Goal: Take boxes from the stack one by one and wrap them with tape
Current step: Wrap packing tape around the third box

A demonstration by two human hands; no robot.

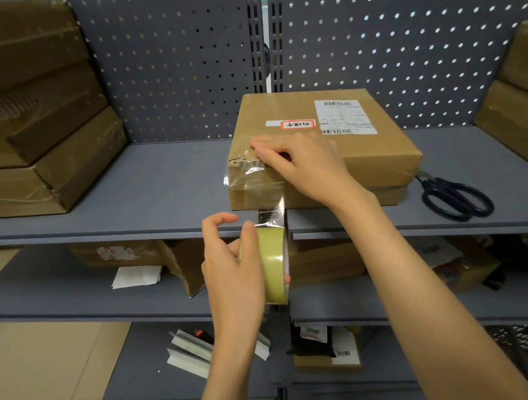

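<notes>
Box (332, 148) sits flat on upper grey shelf (158, 190), front edge at the shelf lip, white shipping label (345, 116) and red-framed sticker (298, 124) on top. Right hand (297, 161) fingers curled over the box's front-left top edge, pressing clear tape (254, 181) down where it wraps the corner; fingertips on the tape, thumb side hidden. Tape strip runs taut from that corner down past the shelf lip to the tape roll (273, 263). Left hand (233, 267) grips the roll below the shelf edge, thumb on the roll's outer face near the peel point, index finger lifted and curved free, other fingers wrapped behind the roll, mostly hidden.

Around: black-handled scissors (452, 196) lie on the same shelf just beside the box's right front corner, not touching the hands. Stack of taped boxes (29, 125) on the left end of the shelf, well apart from the box. More brown boxes (521, 104) at the right edge. Pegboard back panel (402, 41) behind the box. Lower shelves (72, 295) hold an open carton (178, 259), white paper (136, 276), white angle pieces (190, 352) and small labelled packages (328, 345); the right forearm crosses in front of them.
</notes>
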